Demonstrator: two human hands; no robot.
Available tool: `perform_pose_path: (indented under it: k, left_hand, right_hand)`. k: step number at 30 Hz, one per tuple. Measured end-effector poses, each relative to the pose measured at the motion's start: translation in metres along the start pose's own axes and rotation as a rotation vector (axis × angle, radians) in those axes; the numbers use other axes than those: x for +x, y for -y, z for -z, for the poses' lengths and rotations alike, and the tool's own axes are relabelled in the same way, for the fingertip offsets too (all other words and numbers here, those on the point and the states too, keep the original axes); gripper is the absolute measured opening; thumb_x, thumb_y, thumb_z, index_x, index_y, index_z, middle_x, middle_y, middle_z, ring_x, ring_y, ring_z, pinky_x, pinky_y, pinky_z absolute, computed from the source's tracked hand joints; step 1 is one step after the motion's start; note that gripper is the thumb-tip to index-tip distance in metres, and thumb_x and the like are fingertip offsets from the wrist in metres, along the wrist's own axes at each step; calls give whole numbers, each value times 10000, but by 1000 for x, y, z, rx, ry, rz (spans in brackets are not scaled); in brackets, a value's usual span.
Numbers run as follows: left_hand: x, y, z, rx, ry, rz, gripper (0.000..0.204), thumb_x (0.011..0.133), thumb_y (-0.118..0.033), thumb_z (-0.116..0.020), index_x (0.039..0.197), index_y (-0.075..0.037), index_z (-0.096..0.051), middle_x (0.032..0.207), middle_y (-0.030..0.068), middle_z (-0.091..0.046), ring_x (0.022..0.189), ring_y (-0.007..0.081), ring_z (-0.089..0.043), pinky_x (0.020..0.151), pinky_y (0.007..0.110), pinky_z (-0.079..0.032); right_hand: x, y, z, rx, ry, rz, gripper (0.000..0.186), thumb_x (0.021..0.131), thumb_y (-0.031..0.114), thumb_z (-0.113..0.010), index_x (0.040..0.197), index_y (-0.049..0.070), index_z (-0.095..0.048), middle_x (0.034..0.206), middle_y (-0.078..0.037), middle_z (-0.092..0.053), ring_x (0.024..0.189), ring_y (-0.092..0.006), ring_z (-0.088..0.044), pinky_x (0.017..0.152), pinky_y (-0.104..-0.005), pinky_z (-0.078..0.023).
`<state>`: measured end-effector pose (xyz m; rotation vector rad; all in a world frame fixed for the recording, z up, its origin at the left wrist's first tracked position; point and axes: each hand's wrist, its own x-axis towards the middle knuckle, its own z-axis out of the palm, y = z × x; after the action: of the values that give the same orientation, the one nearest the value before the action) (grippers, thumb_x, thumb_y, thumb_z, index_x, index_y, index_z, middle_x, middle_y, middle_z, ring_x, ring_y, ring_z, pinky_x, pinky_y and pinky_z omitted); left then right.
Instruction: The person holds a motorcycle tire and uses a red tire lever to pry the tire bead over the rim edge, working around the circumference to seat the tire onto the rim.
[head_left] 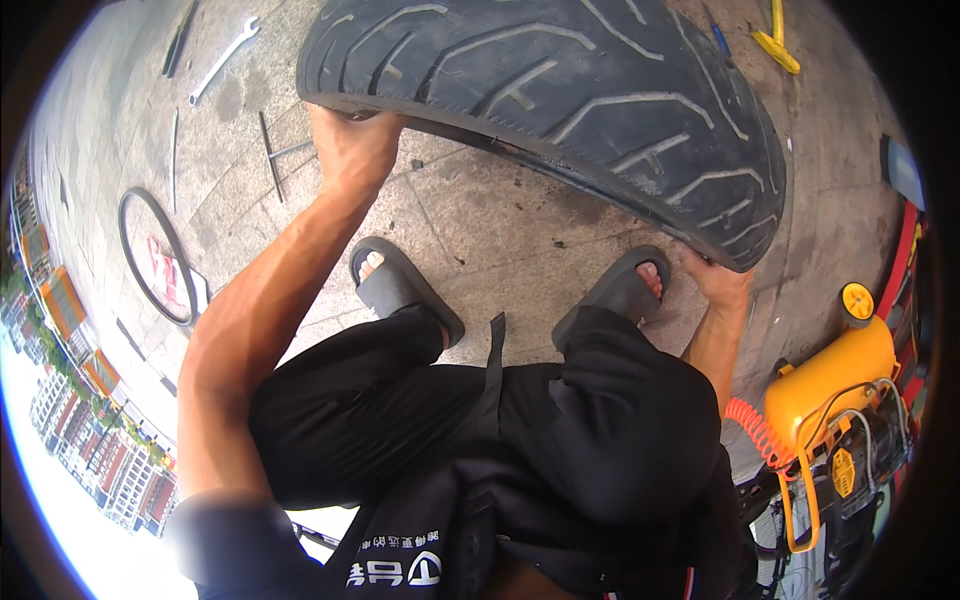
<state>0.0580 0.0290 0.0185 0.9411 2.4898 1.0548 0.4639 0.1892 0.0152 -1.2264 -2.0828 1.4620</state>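
A wide black tyre (570,90) with grooved tread is tilted up in front of me, its open edge facing my feet. My left hand (355,150) is closed round its near left edge, the fingers tucked under the sidewall and partly hidden. At the lower right end of the tyre, my right hand (715,278) grips the other side of the same edge. Most of the right fingers are behind the rubber. Below the tyre, my feet in grey slides (405,290) stand apart on the stone paving.
On the left lie a wrench (225,60), a T-shaped metal bar (271,155) and a thin black ring (125,235). A yellow-handled tool (776,50) lies at the far right. Near my right side stand a yellow air compressor (835,375) and a red coiled hose (755,430).
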Motion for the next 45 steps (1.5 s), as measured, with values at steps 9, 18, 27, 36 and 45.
perform_pose_path:
  k: [9, 18, 27, 36, 45]
  left_hand:
    - [1, 21, 4, -50, 68, -26, 419, 814, -126, -755, 1177, 18, -603, 1136, 163, -658, 1042, 253, -630, 884, 357, -500]
    - [17, 16, 7, -123, 32, 313, 515, 738, -146, -796, 1161, 53, -581, 1076, 176, -673, 1011, 272, -640, 891, 357, -500]
    - [20, 2, 7, -154, 72, 397, 756, 646, -207, -836, 1212, 143, -478, 1067, 257, -648, 940, 314, -662, 857, 365, -536]
    - [13, -9, 11, -292, 138, 280, 704, 664, -167, -870, 1200, 103, -501, 1048, 233, -661, 894, 280, -685, 779, 352, -585]
    - [12, -13, 23, -355, 419, 431, 831, 739, -474, -837, 1200, 153, -545, 1014, 233, -680, 911, 287, -698, 846, 357, -573]
  right_hand:
    - [0, 8, -16, 120, 95, -128, 909, 563, 45, -881, 1358, -14, -445, 1234, -126, -627, 1094, -226, -618, 948, -357, -487]
    - [27, 33, -32, 347, 58, 116, 958, 585, -16, -884, 1408, -23, -395, 1280, -125, -585, 1180, -220, -579, 1015, -356, -461]
    - [41, 28, -20, 584, -125, 36, 839, 665, 378, -871, 1303, -40, -523, 1153, -88, -625, 1044, -168, -597, 939, -302, -455]
    - [35, 25, -9, 566, -200, 56, 808, 693, 398, -839, 1284, -60, -531, 1151, -107, -634, 1032, -181, -610, 931, -309, -464]
    - [50, -4, 1, 813, -88, -157, 572, 938, 445, -607, 1207, -59, -591, 1069, -147, -693, 929, -215, -685, 842, -343, -551]
